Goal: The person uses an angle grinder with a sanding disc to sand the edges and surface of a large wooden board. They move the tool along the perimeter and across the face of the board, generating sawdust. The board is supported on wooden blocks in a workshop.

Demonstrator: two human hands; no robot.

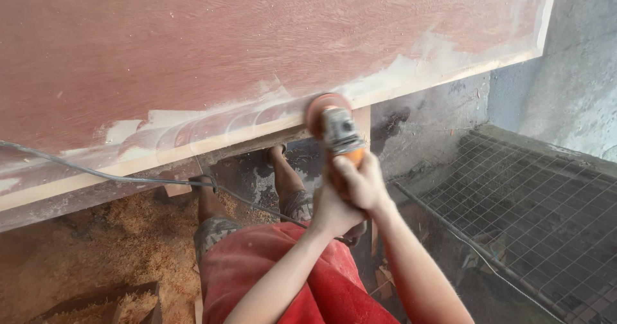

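At centre, both hands, left hand [331,209] and right hand [362,181], close their fingers around the orange grinder [340,134]; its disc, at 11 o'clock from them, touches the reddish board's [257,47] pale edge

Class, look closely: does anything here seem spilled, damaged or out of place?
Yes. Sawdust lies heaped on the floor under the reddish board, and the grinder cord trails across the bare legs.
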